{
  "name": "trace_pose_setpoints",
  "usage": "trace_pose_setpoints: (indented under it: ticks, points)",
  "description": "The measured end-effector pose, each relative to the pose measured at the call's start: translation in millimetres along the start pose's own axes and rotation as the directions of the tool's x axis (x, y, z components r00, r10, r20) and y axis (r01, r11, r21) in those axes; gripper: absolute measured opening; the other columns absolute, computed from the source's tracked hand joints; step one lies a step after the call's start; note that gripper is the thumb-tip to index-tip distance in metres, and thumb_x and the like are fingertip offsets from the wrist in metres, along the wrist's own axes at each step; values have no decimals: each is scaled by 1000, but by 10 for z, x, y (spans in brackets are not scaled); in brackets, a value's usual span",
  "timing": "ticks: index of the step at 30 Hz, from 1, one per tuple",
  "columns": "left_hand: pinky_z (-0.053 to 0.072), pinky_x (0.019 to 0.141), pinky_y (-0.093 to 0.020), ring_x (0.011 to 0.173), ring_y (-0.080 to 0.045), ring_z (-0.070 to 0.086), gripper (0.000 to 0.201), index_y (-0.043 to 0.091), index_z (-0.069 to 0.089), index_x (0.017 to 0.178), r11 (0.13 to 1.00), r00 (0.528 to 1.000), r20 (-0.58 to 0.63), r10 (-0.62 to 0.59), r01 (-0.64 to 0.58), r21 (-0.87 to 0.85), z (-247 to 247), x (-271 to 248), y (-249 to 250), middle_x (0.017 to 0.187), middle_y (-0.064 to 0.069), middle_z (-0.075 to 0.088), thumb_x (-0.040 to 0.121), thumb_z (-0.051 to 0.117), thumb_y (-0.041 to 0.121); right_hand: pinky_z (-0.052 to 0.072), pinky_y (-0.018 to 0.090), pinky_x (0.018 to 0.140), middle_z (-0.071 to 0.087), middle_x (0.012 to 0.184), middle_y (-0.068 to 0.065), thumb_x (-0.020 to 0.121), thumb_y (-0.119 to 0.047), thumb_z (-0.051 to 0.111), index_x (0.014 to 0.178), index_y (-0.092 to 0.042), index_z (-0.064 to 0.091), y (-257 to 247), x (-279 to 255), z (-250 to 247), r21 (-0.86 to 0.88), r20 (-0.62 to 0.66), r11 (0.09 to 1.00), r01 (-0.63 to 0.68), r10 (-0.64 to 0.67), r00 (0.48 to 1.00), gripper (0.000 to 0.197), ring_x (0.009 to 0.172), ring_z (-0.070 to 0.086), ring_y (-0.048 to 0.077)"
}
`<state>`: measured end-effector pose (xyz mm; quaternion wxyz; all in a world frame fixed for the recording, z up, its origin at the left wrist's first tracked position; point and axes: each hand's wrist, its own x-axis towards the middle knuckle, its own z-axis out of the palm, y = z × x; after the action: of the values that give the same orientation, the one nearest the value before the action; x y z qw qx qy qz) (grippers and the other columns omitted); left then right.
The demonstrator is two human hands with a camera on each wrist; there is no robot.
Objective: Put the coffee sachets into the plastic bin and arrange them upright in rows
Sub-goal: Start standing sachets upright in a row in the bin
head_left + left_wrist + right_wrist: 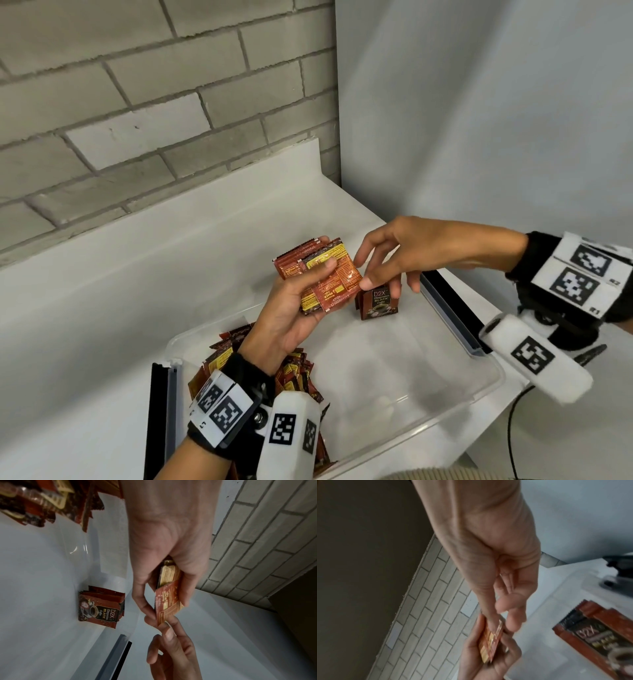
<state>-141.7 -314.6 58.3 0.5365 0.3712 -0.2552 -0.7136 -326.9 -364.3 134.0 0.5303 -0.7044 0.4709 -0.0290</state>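
- A white counter (144,274) is seen beneath both hands, backed by a grey brick wall (137,102) beyond the left hand and a plain white wall (479,120) beyond the right hand.
- A clear plastic bin (493,380) is set on the counter directly under the hands.
- The left hand (291,308) is raised palm-up over the bin, with thumb and fingers curled around a small fanned stack of sachets (322,277).
- The right hand (411,253) is reached across from the right, its thumb and forefinger closed on the stack's near corner.
- A short row of upright sachets (376,303) is stood in the bin just below the right hand's fingers.
- A loose heap of sachets (294,373) is piled in the bin under the left wrist.
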Motion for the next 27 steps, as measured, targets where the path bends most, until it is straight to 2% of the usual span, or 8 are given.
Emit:
trace_pose_setpoints:
  ticks: [4,8,12,15,18,21,24,27]
  points:
    - [58,67,-38,88,-26,70,36,17,67,109,1000,1000,23,-6,6,-4,15,-8,-12,102,-13,70,74,74,18,48,22,43,70,92,17,83,-13,73,100,-9,64,78,-1,181,91,-77,993,73,-66,995,20,54,65,17]
    - [58,73,-41,93,-22,69,56,16,75,100,1000,998,65,-18,20,-24,5,-1,-25,107,-13,70,55,84,49,51,24,47,69,81,13,84,-7,70,100,-8,68,80,-38,164,194,-257,959,208,-155,954,16,58,65,18]
    - [59,71,-43,74,-18,66,71,7,66,104,992,998,43,-39,44,-115,40,-8,-17,86,-11,64,57,73,59,57,23,73,74,81,11,82,-4,70,97,-6,71,67,-124,83,283,-450,878,385,-233,862,15,75,73,21]
    - [59,69,-43,73,-19,63,66,7,60,108,988,998,21,-51,53,-147,71,-22,-8,83,-10,61,64,62,56,54,20,83,76,88,5,80,0,71,97,-6,73,82,-159,88,285,-539,831,478,-273,797,19,87,73,18]
    - [58,68,-43,75,-21,65,70,6,65,108,986,998,34,-50,55,-160,50,-20,-13,84,-12,63,57,80,51,51,16,87,72,96,0,79,-6,74,100,-11,75,120,-161,119,118,-595,868,482,-327,734,22,91,70,9]
    - [58,68,-41,74,-22,66,53,9,76,90,987,996,77,-46,58,-151,51,-24,-15,84,-12,65,47,94,31,49,13,86,69,100,-4,78,-11,74,100,-17,75,173,-136,168,38,-580,896,442,-341,740,23,91,66,4]
    - [59,67,-39,72,-21,66,28,6,72,90,985,996,73,-47,58,-160,59,-39,1,81,-13,65,63,78,12,48,11,82,68,102,-5,78,-15,76,98,-21,76,225,-109,209,-4,-568,912,409,-339,750,21,92,64,4]
    - [59,67,-38,69,-19,68,23,3,62,97,989,998,60,-35,44,-139,83,-57,15,78,-12,68,75,68,-1,46,8,76,67,101,-6,76,-16,76,97,-20,76,238,-93,232,-28,-568,918,394,-340,750,21,89,64,0]
